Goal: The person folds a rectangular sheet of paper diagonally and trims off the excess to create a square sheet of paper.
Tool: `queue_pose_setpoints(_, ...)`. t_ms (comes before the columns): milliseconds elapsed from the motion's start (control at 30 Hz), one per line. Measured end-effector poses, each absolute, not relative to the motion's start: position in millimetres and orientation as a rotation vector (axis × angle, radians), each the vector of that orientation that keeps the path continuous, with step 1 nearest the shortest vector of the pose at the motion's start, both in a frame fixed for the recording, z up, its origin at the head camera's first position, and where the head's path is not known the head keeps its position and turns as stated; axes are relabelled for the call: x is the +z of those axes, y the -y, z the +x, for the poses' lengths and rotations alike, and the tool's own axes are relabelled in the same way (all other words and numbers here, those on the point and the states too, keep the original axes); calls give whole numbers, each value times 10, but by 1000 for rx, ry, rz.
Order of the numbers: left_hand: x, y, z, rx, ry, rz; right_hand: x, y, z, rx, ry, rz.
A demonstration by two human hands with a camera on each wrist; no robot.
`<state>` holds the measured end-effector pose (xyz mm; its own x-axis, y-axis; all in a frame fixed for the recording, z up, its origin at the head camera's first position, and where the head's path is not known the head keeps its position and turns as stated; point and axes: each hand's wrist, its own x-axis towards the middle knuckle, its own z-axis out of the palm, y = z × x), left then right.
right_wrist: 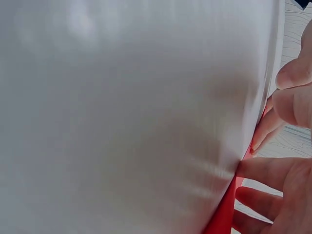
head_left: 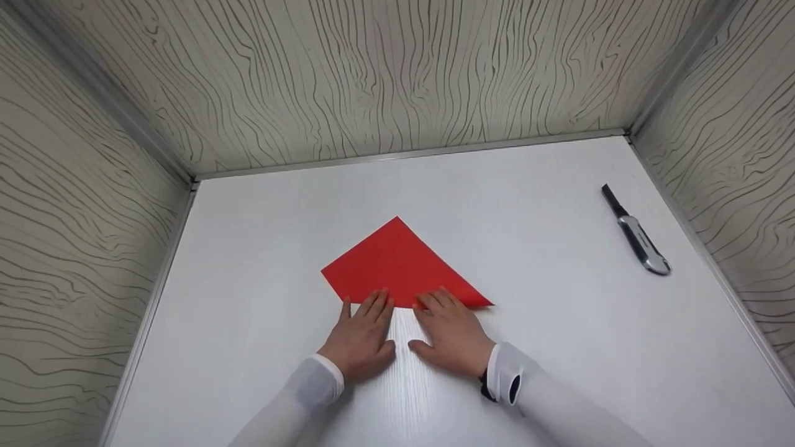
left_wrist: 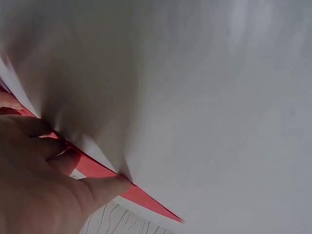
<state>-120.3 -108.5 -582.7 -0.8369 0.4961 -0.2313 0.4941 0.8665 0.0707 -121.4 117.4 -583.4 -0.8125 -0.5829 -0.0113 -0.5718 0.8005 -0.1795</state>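
Note:
A red sheet of paper (head_left: 397,261) lies on the white tabletop, one corner pointing to the far side and a sharp tip at the right. It looks folded, with a straight near edge. The fingers of my left hand (head_left: 360,344) press flat on that edge, left of the middle. To the right, my right hand (head_left: 456,335) rests its extended fingers on the same edge, near the pointed tip. Both thumbs stick out toward each other over the table. Close up in the right wrist view, the red paper (right_wrist: 224,214) shows under the fingertips.
At the right of the table lies a utility knife (head_left: 646,245) with a silver and black handle, away from both hands. Wood-grain panels (head_left: 385,74) wall in the back and both sides. A metal strip (head_left: 397,155) runs along the tabletop's (head_left: 261,217) far edge.

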Motion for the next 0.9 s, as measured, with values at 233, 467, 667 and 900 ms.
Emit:
queue_pose_setpoints(233,-5821,1073,-1240,-8,-2794,790,-5785,-1130,-1238,-269,-2903,-938)
queue_pose_setpoints(467,-5800,1107,-1204,3,-2777,788,-5802,-990,-1207,-275,-2867,-917)
queue_pose_setpoints(667,-5832,1120,-1182,13,-2771,780,-5794,-886,-1207,-290,-2846,-872)
queue_pose_setpoints(900,-5858,1100,-1212,-16,-2785,829,-5781,-882,-1263,-273,-2900,-894)
